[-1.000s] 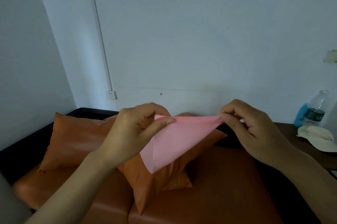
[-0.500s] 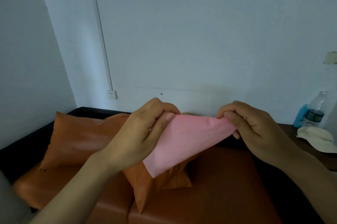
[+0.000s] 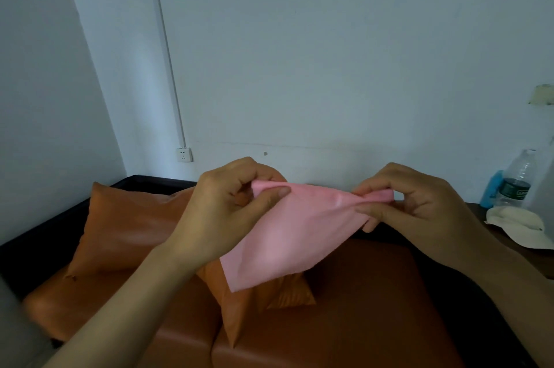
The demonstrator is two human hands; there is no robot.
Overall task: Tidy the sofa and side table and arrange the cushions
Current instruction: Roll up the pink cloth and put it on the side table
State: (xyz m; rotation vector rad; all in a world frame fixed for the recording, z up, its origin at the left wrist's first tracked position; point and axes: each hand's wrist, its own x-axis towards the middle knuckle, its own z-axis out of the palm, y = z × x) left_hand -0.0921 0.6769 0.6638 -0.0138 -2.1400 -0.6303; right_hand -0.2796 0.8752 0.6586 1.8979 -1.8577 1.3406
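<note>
Above the orange sofa (image 3: 344,307) | left hand (image 3: 227,211) and right hand (image 3: 419,205) each pinch a top corner of a pink cloth (image 3: 299,235), fingers closed on it | held taut, likely for folding | cushions (image 3: 126,229) behind, far left.

Pale blue-white walls (image 3: 329,52) meet in a corner at the left. A white conduit (image 3: 168,61) runs down the back wall to a socket (image 3: 183,154). A small dark mark (image 3: 265,153) sits on the wall right of the socket, and a pale patch (image 3: 541,94) high at the far right. The light is dim and even.
</note>
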